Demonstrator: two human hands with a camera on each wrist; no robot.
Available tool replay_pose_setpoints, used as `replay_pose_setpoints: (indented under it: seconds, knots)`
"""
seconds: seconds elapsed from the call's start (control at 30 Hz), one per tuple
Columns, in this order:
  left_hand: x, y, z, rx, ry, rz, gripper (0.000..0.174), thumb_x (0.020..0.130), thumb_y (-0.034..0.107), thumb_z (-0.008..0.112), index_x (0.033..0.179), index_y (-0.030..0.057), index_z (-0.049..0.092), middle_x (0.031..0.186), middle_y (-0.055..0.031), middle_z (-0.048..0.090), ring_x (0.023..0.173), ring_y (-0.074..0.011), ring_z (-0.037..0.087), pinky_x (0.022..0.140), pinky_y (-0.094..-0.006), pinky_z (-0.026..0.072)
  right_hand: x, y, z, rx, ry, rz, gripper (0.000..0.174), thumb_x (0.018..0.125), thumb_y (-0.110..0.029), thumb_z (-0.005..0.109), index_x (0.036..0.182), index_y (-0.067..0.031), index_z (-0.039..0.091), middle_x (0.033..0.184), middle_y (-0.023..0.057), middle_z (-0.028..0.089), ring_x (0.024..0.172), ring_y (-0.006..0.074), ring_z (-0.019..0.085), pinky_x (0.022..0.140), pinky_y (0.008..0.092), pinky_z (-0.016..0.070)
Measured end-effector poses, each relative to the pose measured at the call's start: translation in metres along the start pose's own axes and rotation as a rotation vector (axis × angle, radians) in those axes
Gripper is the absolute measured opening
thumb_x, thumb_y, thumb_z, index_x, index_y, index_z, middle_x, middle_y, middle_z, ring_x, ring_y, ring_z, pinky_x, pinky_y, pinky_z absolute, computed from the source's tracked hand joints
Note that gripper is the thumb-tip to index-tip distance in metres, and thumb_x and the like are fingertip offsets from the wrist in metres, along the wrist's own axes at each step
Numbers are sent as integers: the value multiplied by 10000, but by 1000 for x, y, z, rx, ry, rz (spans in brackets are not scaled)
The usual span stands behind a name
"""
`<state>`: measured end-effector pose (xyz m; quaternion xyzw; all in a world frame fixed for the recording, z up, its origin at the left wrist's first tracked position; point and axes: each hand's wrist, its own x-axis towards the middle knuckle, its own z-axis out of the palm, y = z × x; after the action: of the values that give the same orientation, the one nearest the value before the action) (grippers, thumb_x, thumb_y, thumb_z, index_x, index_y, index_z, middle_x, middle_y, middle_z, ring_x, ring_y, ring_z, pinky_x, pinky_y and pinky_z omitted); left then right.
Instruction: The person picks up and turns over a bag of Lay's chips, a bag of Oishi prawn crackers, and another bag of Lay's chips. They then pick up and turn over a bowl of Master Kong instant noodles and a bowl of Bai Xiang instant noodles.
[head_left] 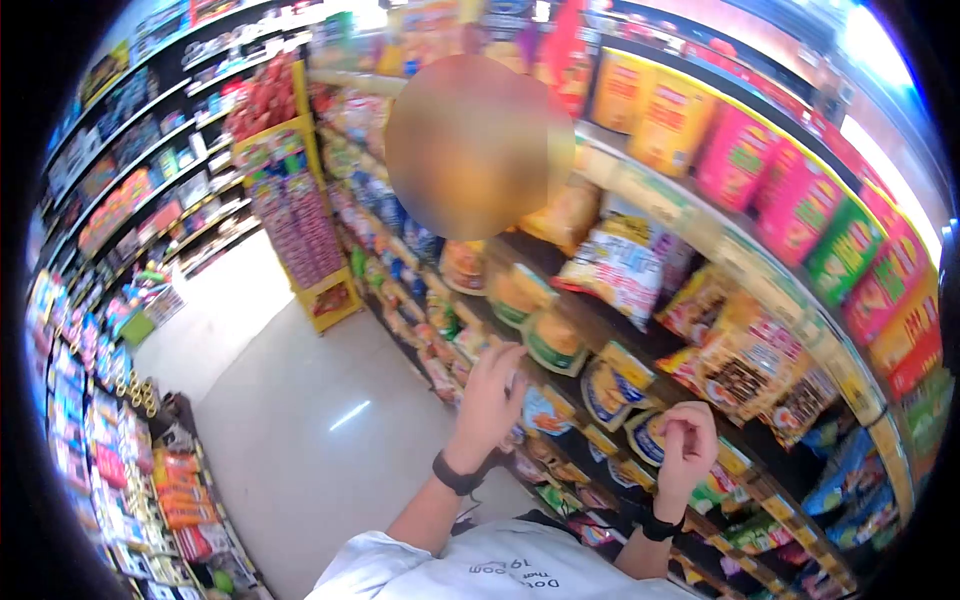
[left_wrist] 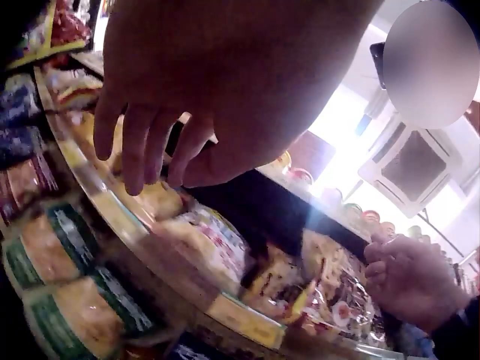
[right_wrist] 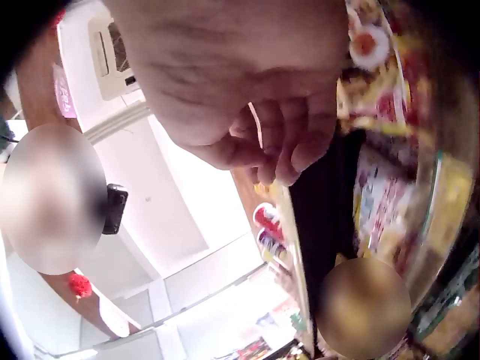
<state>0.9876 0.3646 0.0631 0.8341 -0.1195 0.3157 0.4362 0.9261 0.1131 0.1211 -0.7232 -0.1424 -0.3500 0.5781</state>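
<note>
In the head view the left hand [head_left: 491, 398] is raised before the snack shelves, fingers loosely bent, near a green-edged pouch [head_left: 554, 342]. Its fingers hang apart with nothing between them in the left wrist view [left_wrist: 217, 97]. The right hand [head_left: 688, 446] is beside a blue-and-yellow pouch [head_left: 648, 436]; its fingers curl loosely toward the palm in the right wrist view [right_wrist: 247, 97], and no item shows in them. Whether either hand touches a package cannot be told. Above them lie a white patterned bag [head_left: 620, 265] and brown-and-yellow snack bags [head_left: 745, 365].
Pink [head_left: 737, 155] and green [head_left: 846, 250] pouches stand on the upper right shelf. A yellow-framed display rack [head_left: 295, 220] stands at the aisle's far end. Pale floor [head_left: 330, 440] runs between the shelves. More goods [head_left: 185, 490] line the left side.
</note>
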Motion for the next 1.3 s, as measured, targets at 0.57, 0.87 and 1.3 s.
replay_pose_setpoints:
  seconds: [0.57, 0.87, 1.3]
  knots:
    - [-75, -191, -264, 303, 660, -590, 231, 939, -6, 589, 1162, 46, 617, 1293, -127, 482, 927, -240, 661, 829, -346, 566, 3, 9, 405, 477, -919, -195, 106, 901, 82, 570, 928, 26, 656, 904, 97, 615, 714, 147, 612, 630, 258, 473]
    - [31, -312, -372, 463, 602, -675, 221, 946, 15, 598, 1158, 64, 636, 1293, -117, 496, 884, -230, 686, 777, -341, 571, 54, 31, 635, 554, -1008, -98, 148, 843, 109, 584, 913, 8, 667, 872, 111, 657, 774, 221, 641, 714, 303, 510]
    - [132, -281, -633, 738, 302, 409, 102, 831, 109, 739, 932, 104, 728, 861, -48, 673, 629, -204, 659, 520, -288, 535, 194, -113, 865, 856, -986, -1173, 284, 939, -339, 651, 895, -65, 713, 823, 43, 683, 669, 190, 647, 538, 311, 507]
